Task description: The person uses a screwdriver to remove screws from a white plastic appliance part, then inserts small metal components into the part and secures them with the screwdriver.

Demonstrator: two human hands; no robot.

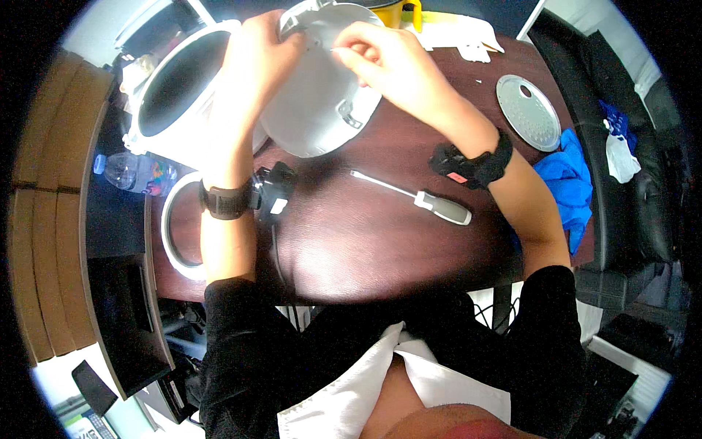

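A round, silvery metal shell [307, 110], deep like a pot and with small brackets inside its rim, is tipped up at the far middle of the table. My left hand [265, 58] grips its left rim, thumb on the inside. Over the shell's right side, my right hand [387, 62] has thumb and forefinger pinched together, with a tiny pale bit at their tips, too small to name. On the table nearer me lies a screwdriver [442, 207] with a grey-and-white handle, its shaft pointing to the far left.
At left stand a white round housing [137, 137] with a dark opening, a white ring [170, 241] and a plastic bottle [135, 172]. To the right are a perforated metal disc [537, 121] and blue cloth [570, 190]. Farther back are white paper [461, 35] and a yellow container [395, 16].
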